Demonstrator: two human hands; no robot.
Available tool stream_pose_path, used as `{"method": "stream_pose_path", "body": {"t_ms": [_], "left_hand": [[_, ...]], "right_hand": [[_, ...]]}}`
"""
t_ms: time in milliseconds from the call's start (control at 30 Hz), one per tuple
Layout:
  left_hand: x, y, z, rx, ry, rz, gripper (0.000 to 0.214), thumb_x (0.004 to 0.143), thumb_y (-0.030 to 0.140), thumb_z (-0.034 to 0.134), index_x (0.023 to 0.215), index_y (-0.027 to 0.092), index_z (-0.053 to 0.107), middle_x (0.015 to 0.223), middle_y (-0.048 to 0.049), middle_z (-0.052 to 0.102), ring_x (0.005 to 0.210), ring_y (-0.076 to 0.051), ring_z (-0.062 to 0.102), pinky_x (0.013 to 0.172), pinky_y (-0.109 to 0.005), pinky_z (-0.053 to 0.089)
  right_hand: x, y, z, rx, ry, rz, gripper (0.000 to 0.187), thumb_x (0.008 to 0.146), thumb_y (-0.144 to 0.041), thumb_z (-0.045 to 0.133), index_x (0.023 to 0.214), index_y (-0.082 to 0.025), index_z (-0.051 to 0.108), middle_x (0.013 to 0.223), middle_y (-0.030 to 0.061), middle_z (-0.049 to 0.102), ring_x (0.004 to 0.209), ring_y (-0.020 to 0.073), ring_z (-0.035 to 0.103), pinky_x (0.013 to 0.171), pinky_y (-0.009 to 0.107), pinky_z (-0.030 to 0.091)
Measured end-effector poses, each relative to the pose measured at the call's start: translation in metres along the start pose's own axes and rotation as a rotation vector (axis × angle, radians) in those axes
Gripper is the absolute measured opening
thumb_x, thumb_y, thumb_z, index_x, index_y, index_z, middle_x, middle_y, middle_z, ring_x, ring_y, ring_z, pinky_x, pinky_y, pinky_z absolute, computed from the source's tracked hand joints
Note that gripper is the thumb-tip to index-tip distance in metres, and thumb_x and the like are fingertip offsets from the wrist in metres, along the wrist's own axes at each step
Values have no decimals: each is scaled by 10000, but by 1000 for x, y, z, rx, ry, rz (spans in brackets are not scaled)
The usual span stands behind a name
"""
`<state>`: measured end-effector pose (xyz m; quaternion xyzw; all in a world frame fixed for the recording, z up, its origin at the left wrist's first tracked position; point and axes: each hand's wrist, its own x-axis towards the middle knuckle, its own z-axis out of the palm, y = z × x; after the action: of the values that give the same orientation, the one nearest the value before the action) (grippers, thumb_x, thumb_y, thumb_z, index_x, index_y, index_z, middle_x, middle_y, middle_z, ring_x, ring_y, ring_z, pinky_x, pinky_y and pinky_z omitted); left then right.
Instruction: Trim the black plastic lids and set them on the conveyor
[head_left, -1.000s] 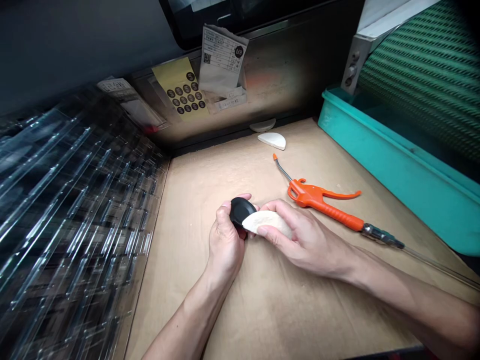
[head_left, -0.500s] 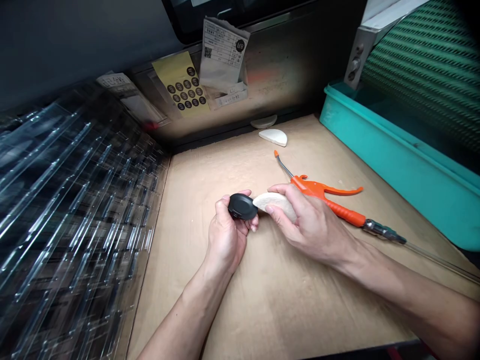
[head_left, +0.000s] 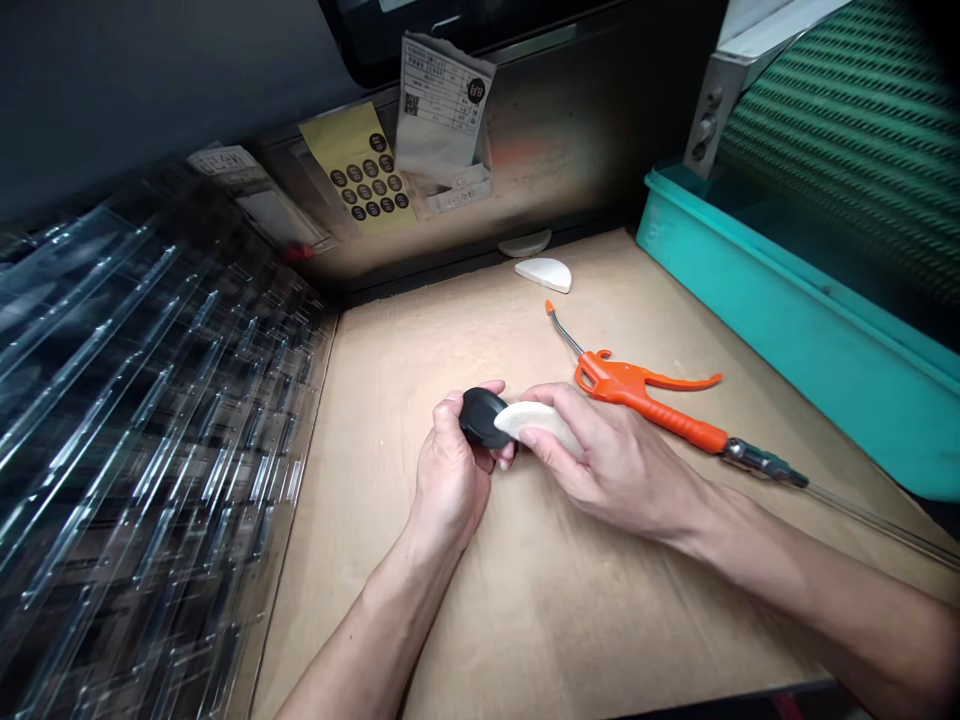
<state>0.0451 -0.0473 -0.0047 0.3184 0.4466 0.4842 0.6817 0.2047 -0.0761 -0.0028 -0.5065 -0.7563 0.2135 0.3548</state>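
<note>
Black rounded puck sits cupped in the left hand, fingers curled round it, while the right hand clamps a white half-moon pad against its edge, though the far fingertips are hard to see. A slip on that smooth shell could drop it onto the cardboard or toward the orange air blow gun.

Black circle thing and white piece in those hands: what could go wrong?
The black round disc sits in the left hand and could slip out, maybe rolling toward the clear plastic pieces stacked nearby.

The white curved pad, pinched in the right hand, might slip too, since it is pressed against the disc's edge.

The right hand is close to the orange air blow gun, so a quick move could bump it.
</note>
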Motion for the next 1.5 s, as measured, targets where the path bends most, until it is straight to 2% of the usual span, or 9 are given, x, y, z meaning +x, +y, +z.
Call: {"method": "stream_pose_path", "body": {"t_ms": [100,233,400,567,733,1033,1200,1367,1500], "left_hand": [[-1,0,1,2,-1,-16,468,968,471,395,1068,100,660,636,-27,582,527,-136,507,504,-250,406],[-1,3,2,5,-20,-20,488,983,450,355,1096,69,640,649,-53,622,529,-144,533,517,-255,424],[-1,9,0,-50,-113,-97,561,993,491,285,1065,68,646,785,-109,683,552,-164,590,513,-279,466],[-5,9,0,-63,-135,-159,657,987,568,224,845,99,661,737,-119,681,486,-171,574,464,-289,436],[-10,3,3,37,-214,-177,751,976,610,184,573,140,609,492,-95,565,493,-171,555,501,-274,418],[-13,-4,5,-2,29,-186,581,946,607,402,628,161,596,559,-40,595,572,-162,595,566,-254,446],[-13,-4,5,40,-133,-188,647,959,630,313,613,157,586,497,-46,549,562,-169,576,538,-257,416],[-14,-5,6,-1,80,-165,569,912,637,465,622,161,578,552,-14,557,530,-129,520,515,-239,386],[-14,-5,8,13,-52,-174,634,944,639,366,594,156,579,529,-32,549,526,-142,527,516,-251,385]], "right_hand": [[1,0,-1,104,-61,10,206,991,-249,507,1186,-197,548,959,-16,677,808,170,648,670,284,462],[2,3,-2,-202,89,33,227,991,-292,493,1179,-186,562,997,25,681,811,235,659,638,330,449],[1,6,-3,-190,153,41,270,1002,-314,477,1221,-177,552,1012,33,692,876,247,671,720,341,485],[1,2,-3,-189,190,14,276,1012,-322,461,1221,-168,553,994,43,695,837,240,678,678,331,483],[0,-4,-1,-186,249,-42,254,1009,-303,471,1199,-157,556,953,48,693,806,223,671,682,327,486],[0,-15,10,-10,180,-204,226,988,-198,497,1201,-139,541,1034,51,623,830,186,627,683,309,474],[1,-13,8,-202,291,-113,207,1002,-245,492,1150,-127,577,964,62,633,809,217,629,644,325,444],[0,-16,7,-21,196,-211,221,986,-204,494,1184,-137,562,1002,45,632,820,184,630,666,302,459],[0,-16,7,-166,251,-128,230,1002,-249,481,1177,-137,580,971,51,635,782,201,627,623,320,435]]}}
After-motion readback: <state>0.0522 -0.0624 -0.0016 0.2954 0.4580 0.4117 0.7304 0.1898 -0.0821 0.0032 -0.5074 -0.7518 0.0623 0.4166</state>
